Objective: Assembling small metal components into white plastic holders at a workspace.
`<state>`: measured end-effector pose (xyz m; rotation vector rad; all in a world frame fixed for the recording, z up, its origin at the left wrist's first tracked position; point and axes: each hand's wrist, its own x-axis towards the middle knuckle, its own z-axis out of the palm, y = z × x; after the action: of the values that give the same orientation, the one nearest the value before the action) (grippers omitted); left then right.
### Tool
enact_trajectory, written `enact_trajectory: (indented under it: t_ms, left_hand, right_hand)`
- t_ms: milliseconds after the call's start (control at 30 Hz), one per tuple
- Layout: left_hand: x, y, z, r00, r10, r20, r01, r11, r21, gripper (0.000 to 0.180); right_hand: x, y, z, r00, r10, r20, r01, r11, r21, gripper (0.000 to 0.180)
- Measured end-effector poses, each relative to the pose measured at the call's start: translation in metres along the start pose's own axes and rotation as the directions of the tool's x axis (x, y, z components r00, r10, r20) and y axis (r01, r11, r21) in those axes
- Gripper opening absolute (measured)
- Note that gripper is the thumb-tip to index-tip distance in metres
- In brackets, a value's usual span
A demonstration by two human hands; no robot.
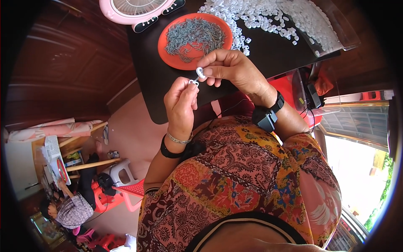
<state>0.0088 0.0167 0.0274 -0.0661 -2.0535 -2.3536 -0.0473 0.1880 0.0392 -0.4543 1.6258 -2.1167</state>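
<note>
Dark wood panelling (63, 71) occupies the upper left, meeting a pink floor (130, 130) along a low skirting (121, 92). A black counter (147, 80) stands at the upper centre. At the left are a grey-white stool (123, 171) and a red perforated chair (133, 188). At the right, a grey gridded panel (357, 122) adjoins a bright opening (348, 168), overexposed by daylight, with green foliage (381, 195) at its outer edge.
</note>
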Motion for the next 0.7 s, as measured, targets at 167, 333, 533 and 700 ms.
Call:
enact_trajectory:
  t_ms: [167,333,533,700]
  left_hand:
    - [0.0000,-0.0011,-0.0016,0.999,-0.037,-0.007,0.037,0.998,-0.050,0.015]
    - [-0.0014,-0.0014,-0.0002,1.000,-0.020,-0.008,0.020,1.000,0.007,0.018]
    - [0.0002,-0.0027,-0.0002,0.999,-0.032,-0.027,0.032,0.999,0.006,0.019]
    - [0.0002,-0.0024,-0.0024,0.998,-0.056,-0.027,0.055,0.998,-0.038,0.015]
  right_hand:
    - [-0.0016,0.0045,0.0002,0.999,-0.048,0.022,0.049,0.998,-0.031,0.016]
    - [-0.0022,0.0060,0.0025,0.997,-0.082,0.003,0.081,0.993,-0.083,0.015]
    - [-0.0021,0.0050,0.0020,0.996,-0.090,-0.019,0.088,0.992,-0.093,0.016]
    - [-0.0014,0.0070,0.0043,0.993,-0.121,-0.012,0.118,0.986,-0.119,0.017]
